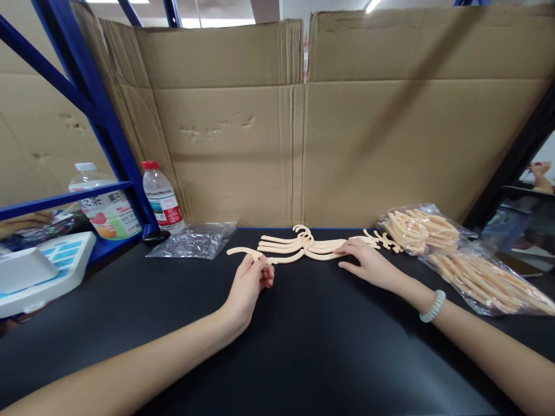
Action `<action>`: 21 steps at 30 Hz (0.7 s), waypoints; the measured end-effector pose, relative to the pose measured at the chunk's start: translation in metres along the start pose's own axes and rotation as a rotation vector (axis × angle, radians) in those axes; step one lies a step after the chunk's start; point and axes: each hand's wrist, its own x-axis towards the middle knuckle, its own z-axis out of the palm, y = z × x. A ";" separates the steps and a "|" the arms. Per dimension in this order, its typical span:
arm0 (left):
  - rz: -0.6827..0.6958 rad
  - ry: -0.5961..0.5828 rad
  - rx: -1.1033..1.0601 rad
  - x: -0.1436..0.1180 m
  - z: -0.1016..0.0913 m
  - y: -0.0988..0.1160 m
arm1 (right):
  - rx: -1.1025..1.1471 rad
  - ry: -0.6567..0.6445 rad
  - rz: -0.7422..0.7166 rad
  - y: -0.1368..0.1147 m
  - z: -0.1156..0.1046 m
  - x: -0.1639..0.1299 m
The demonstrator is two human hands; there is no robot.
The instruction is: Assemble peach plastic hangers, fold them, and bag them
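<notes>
Several beige plastic clothes hangers (281,247) lie stacked near the back of the black table, their hooks together in the middle. In front of their left end, my left hand (248,289) is closed, pinching a curved beige hanger arm (237,251) between thumb and fingers. Part of that arm is hidden by the fingers. My right hand (368,266) lies over the right end of the stack, fingers stretched out and thumb apart, touching the hangers. Just past its fingers are several loose hanger hooks (384,240). A pale beaded bracelet circles the right wrist.
Clear bags of beige hanger parts (481,280) lie at the right. An empty-looking plastic bag (195,240) and a red-capped bottle (162,199) are at the back left. A white-and-blue plastic case (43,274) sits far left. Cardboard (229,144) walls the table's back.
</notes>
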 end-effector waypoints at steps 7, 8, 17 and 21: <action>-0.007 -0.021 -0.030 0.008 -0.004 0.003 | -0.050 -0.001 0.028 -0.010 0.003 0.003; 0.007 -0.024 -0.019 0.009 -0.004 0.002 | -0.052 0.005 0.032 -0.011 0.003 0.003; 0.098 -0.117 0.071 0.013 -0.009 -0.003 | 0.093 -0.040 0.048 -0.014 0.000 0.003; 0.081 -0.170 -0.034 0.025 -0.014 0.000 | 0.175 0.004 0.117 -0.014 -0.005 0.003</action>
